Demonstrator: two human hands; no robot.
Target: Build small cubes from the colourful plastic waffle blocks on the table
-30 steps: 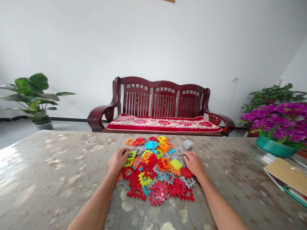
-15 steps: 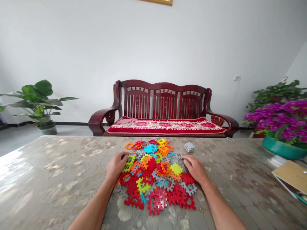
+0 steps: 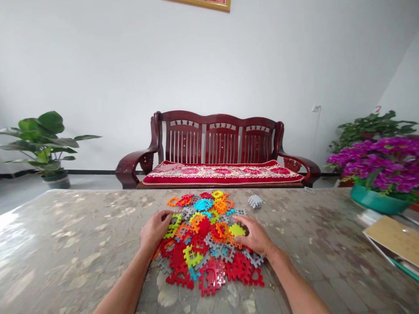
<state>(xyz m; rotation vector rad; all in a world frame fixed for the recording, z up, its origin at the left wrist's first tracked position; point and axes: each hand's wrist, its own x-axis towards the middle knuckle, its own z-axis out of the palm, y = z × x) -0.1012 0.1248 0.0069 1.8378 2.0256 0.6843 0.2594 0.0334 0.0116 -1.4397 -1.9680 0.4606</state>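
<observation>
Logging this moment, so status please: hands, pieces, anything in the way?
Right hand around yellow-green piece, grip unclear. Left hand at left edge of pile. Orange piece crowding the yellow-green one's near side.

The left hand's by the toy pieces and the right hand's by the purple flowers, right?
Nope: the head view shows the right hand by the toy pieces too, at a yellow-green piece, not the purple flowers. The left hand is there, yes.

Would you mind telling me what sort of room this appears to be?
Probably a home's living room, judging by the carved wooden sofa, its red patterned seat cover and the leafy potted plant.
</observation>
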